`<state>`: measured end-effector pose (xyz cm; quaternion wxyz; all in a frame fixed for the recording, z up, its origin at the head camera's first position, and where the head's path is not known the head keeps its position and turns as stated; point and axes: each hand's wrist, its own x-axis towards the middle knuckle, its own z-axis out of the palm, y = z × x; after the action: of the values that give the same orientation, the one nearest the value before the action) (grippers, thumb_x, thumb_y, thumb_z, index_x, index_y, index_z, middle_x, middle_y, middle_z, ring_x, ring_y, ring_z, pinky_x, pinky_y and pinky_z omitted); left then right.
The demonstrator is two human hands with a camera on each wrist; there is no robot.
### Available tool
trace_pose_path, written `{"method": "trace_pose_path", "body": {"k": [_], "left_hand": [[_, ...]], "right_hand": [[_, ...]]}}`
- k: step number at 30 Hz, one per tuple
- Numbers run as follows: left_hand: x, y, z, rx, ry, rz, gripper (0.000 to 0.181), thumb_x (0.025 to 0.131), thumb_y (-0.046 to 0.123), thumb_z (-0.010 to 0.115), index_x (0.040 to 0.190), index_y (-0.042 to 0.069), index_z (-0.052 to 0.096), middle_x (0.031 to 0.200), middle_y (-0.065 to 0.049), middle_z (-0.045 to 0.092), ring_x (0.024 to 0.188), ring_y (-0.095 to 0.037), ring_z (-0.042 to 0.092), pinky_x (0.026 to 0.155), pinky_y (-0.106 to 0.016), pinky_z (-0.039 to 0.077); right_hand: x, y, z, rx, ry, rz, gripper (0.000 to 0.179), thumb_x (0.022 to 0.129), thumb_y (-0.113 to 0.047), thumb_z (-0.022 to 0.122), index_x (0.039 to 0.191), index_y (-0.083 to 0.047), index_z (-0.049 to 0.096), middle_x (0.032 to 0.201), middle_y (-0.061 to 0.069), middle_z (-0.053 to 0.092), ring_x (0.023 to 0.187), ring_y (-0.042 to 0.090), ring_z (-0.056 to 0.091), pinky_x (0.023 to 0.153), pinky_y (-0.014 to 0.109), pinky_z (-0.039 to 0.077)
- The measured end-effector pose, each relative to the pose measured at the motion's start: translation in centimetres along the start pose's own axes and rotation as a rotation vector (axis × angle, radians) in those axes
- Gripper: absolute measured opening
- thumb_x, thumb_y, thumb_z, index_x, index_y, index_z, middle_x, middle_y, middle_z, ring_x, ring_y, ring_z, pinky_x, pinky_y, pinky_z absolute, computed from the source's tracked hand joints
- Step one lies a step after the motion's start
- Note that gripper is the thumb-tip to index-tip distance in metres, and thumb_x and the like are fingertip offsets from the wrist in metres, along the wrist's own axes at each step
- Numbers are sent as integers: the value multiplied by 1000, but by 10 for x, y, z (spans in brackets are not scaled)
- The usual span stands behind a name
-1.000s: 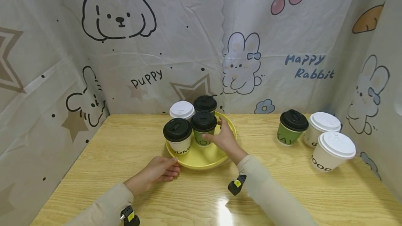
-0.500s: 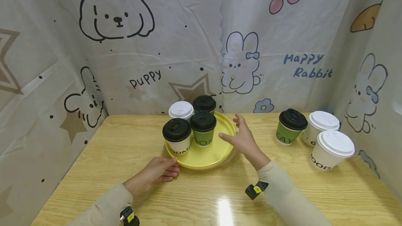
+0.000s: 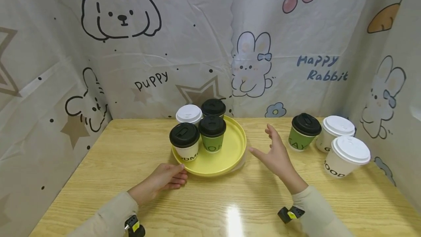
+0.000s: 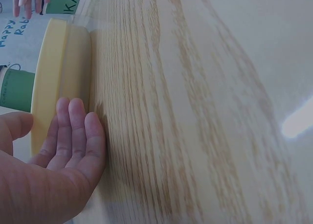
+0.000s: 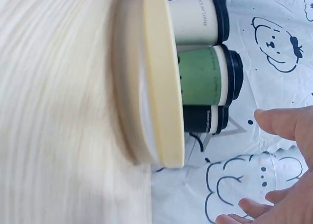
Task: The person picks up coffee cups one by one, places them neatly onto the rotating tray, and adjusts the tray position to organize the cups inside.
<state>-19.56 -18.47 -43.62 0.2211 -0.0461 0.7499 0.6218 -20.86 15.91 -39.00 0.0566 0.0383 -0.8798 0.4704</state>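
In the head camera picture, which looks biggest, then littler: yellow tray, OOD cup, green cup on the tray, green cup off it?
1. Yellow tray
2. OOD cup
3. Green cup on the tray and green cup off it: too alike to rank

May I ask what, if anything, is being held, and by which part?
The left hand grips the tray by its near-left rim; the right hand holds nothing.

Left hand (image 3: 164,179) pinches, thumb opposing fingers; right hand (image 3: 277,156) (thumb spread wide) points toward the tabletop (image 3: 194,207)'s far edge.
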Motion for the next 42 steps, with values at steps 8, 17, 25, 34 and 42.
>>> {"method": "trace_pose_path", "body": {"k": [8, 17, 25, 34, 42], "left_hand": [[0, 0, -2, 2, -15, 3, 42, 100, 30, 51, 109, -9, 61, 88, -4, 69, 76, -11, 65, 72, -28, 56], [-1, 1, -2, -6, -32, 16, 43, 100, 30, 51, 110, -11, 60, 87, -3, 68, 76, -10, 66, 72, -27, 56], [-1, 0, -3, -9, -20, 12, 43, 98, 32, 53, 107, -9, 62, 85, -3, 70, 74, -10, 66, 70, -27, 57], [-2, 2, -1, -3, -21, 10, 43, 99, 31, 52, 108, -10, 62, 86, -4, 69, 74, -11, 66, 70, -27, 56], [-1, 1, 0, -8, -17, -6, 41, 99, 31, 52, 106, -8, 63, 84, -2, 69, 73, -10, 66, 69, -27, 57]], "right_hand": [[-16, 9, -13, -77, 49, -76, 93, 87, -33, 71, 153, -7, 11, 151, 23, 25, 139, 41, 23, 108, 59, 29], [-30, 19, -51, -222, 213, -193, 90, 84, -28, 75, 151, -3, 19, 149, 27, 28, 134, 48, 28, 101, 68, 28], [-50, 36, -95, -282, 417, -156, 91, 81, -19, 77, 151, -4, 20, 146, 31, 29, 131, 52, 26, 103, 70, 22], [-67, 70, -136, -234, 581, 8, 95, 76, -13, 78, 150, -4, 20, 153, 25, 18, 140, 42, 13, 109, 68, 9], [-68, 101, -148, -92, 461, 277, 110, 83, -32, 74, 152, -8, -8, 154, 31, -2, 140, 52, 1, 108, 69, 6]]}}
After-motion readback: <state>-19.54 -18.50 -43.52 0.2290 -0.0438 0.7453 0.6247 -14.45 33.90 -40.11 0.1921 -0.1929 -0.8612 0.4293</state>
